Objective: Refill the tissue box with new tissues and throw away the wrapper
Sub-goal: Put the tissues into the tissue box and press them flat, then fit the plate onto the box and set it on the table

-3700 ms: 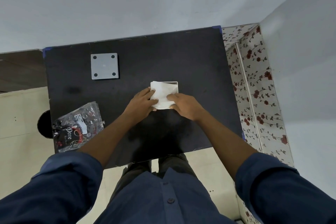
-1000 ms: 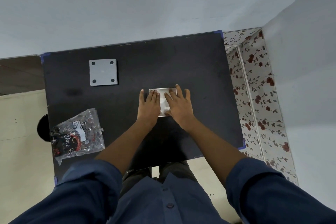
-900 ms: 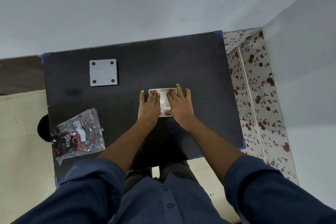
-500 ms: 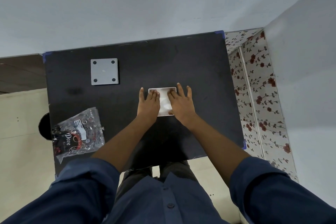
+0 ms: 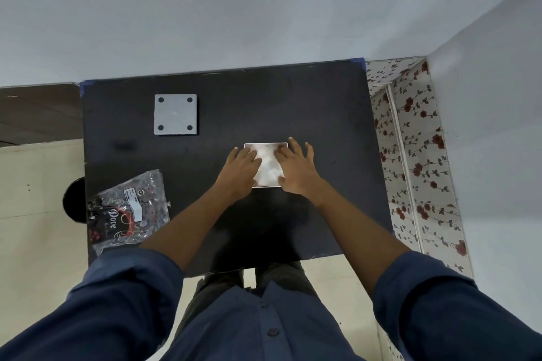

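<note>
Both hands laid flat, palms down, on the open tissue box (image 5: 266,165) at the middle of the black table (image 5: 293,102). Left hand (image 5: 239,168) covering the box's left edge, fingers (image 5: 247,155) straight and close together, gripping nothing. Right hand (image 5: 296,170) covering the right edge, fingers (image 5: 293,148) spread, gripping nothing. White tissues (image 5: 268,168) showing between the two hands, inside the box rim. Empty wrapper (image 5: 129,211), clear with dark print, lying well to the left of the left fingers, near the table's near-left corner. Grey square plate (image 5: 175,114) with four holes lying beyond and left of the left fingers, apart from the box
</note>
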